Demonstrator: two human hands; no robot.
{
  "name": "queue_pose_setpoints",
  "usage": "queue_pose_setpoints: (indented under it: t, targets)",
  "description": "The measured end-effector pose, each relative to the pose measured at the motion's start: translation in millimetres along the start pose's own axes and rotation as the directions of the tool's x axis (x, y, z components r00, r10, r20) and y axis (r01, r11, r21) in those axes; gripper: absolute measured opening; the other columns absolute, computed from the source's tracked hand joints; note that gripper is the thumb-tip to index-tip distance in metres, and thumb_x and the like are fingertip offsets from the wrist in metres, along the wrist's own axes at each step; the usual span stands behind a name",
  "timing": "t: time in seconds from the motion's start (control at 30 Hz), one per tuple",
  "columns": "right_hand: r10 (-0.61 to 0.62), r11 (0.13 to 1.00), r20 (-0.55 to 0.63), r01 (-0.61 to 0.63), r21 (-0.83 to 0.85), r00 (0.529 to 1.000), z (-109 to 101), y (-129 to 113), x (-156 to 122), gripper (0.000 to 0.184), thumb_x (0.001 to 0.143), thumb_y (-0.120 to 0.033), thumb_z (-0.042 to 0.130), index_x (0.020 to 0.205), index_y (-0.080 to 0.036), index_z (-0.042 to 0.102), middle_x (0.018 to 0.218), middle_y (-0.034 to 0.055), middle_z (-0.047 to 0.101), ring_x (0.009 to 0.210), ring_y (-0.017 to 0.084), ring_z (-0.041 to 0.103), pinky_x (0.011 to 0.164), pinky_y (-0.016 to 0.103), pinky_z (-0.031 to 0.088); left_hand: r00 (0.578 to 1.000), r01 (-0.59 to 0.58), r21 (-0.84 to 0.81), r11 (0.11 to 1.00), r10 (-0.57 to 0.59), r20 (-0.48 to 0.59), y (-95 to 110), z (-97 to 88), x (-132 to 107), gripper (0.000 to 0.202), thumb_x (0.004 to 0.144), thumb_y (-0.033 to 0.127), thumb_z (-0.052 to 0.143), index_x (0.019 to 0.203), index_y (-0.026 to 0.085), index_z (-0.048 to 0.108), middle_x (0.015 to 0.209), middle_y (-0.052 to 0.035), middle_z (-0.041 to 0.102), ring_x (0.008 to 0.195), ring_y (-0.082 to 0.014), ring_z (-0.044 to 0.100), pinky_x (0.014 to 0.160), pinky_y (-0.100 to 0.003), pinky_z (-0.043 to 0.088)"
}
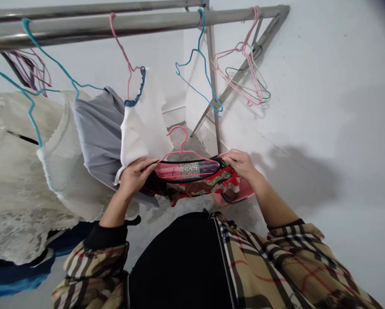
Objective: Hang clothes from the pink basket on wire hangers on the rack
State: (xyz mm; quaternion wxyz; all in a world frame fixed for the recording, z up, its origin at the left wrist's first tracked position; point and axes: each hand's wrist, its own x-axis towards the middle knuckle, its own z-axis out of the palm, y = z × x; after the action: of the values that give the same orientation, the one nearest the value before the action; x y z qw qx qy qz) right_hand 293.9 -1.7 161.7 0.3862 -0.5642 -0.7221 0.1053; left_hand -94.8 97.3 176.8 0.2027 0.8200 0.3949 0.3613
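A red, black and gold patterned garment (199,178) hangs between my hands on a pink wire hanger (179,148). My left hand (136,174) is closed on the garment's left end, where the hanger's arm goes in. At the right end my right hand (240,163) pinches the cloth over the hanger's other arm. The hanger's hook points up, free of the rail. Both of my sleeves are tan plaid.
Two steel rails (115,23) run overhead. On them hang white lace tops (25,171), a grey garment (97,137) and a white top (144,124) on the left. Empty blue (200,64) and pink hangers (244,73) hang on the right. A white wall (324,107) stands behind them.
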Motion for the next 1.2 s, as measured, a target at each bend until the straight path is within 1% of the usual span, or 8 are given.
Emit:
queue_pose_setpoints:
  t: [0.13,0.33,0.43,0.5,0.73,0.9,1.03,1.2]
  targets:
    - [0.061,0.998,0.024,-0.060,-0.023,0.998,-4,-12,10,0.051,0.091,-0.059,0.045,0.074,-0.020,0.072,0.064,0.0020,0.061,0.061,0.013,0.053,0.062,0.025,0.040,0.995,-0.040,-0.116,0.992,0.050,0.084,4,3.5,-1,0.031,0.086,0.045,0.059,0.101,0.023,0.075,0.090,-0.0054,0.076,0.079,-0.0177,0.069,0.074,-0.028,0.056]
    - [0.243,0.967,0.167,-0.252,0.029,0.955,-21,-27,9,0.053,0.094,-0.056,0.039,0.080,-0.018,0.072,0.073,0.0020,0.069,0.069,0.015,0.062,0.066,0.024,0.045,1.000,0.004,-0.164,0.986,-0.004,-0.002,11,10.4,-3,0.030,0.085,0.042,0.060,0.099,0.020,0.076,0.088,-0.0057,0.076,0.078,-0.0172,0.069,0.073,-0.027,0.055]
    - [0.187,0.959,0.315,-0.243,0.149,0.930,-34,-39,1,0.050,0.093,-0.055,0.041,0.077,-0.017,0.070,0.073,0.0012,0.067,0.068,0.015,0.060,0.064,0.024,0.045,0.997,0.062,-0.165,0.984,-0.070,-0.045,10,12.7,-4,0.033,0.084,0.044,0.061,0.098,0.019,0.076,0.088,-0.0059,0.076,0.077,-0.0172,0.068,0.073,-0.026,0.055]
    - [0.159,0.956,0.342,-0.231,0.180,0.926,-39,-47,-4,0.047,0.090,-0.055,0.048,0.071,-0.016,0.066,0.068,0.0008,0.062,0.063,0.014,0.056,0.059,0.024,0.042,0.993,0.084,-0.170,0.982,-0.097,-0.067,10,13.9,-2,0.033,0.084,0.045,0.061,0.097,0.019,0.076,0.088,-0.0054,0.076,0.077,-0.0168,0.068,0.074,-0.026,0.055]
    - [0.214,0.970,-0.084,-0.201,0.137,0.973,-49,-52,-15,0.036,0.087,-0.046,0.053,0.067,-0.018,0.061,0.058,-0.0014,0.054,0.054,0.011,0.049,0.051,0.022,0.038,0.993,0.092,-0.076,0.993,-0.097,-0.068,10,10.8,9,0.039,0.083,0.047,0.062,0.107,0.019,0.072,0.096,-0.0048,0.074,0.085,-0.0163,0.066,0.081,-0.025,0.052]
    - [0.171,0.985,-0.178,-0.171,0.012,0.969,-78,-64,-18,0.034,0.087,-0.043,0.053,0.065,-0.018,0.061,0.051,-0.0026,0.048,0.046,0.010,0.042,0.043,0.021,0.033,0.983,0.162,-0.107,0.981,-0.169,-0.067,-6,17.0,9,0.045,0.082,0.046,0.062,0.117,0.018,0.066,0.091,-0.0038,0.071,0.076,-0.0151,0.062,0.076,-0.027,0.052]
    - [0.120,0.976,-0.288,-0.166,-0.142,0.950,-92,-85,-16,0.031,0.088,-0.042,0.053,0.073,-0.018,0.065,0.052,-0.0012,0.053,0.046,0.012,0.047,0.045,0.023,0.036,0.963,0.213,-0.194,0.958,-0.240,-0.127,-14,32.9,0,0.045,0.084,0.041,0.060,0.121,0.016,0.063,0.094,-0.0060,0.068,0.076,-0.0146,0.061,0.074,-0.028,0.053]
    - [-0.003,0.923,-0.474,-0.180,-0.341,0.881,-76,-108,14,0.033,0.091,-0.042,0.048,0.074,-0.019,0.065,0.056,0.0016,0.057,0.052,0.014,0.050,0.053,0.027,0.036,0.972,0.210,-0.242,0.947,-0.228,-0.048,-6,53.3,-16,0.040,0.085,0.039,0.059,0.119,0.018,0.064,0.098,-0.0062,0.068,0.077,-0.0140,0.061,0.068,-0.026,0.051]
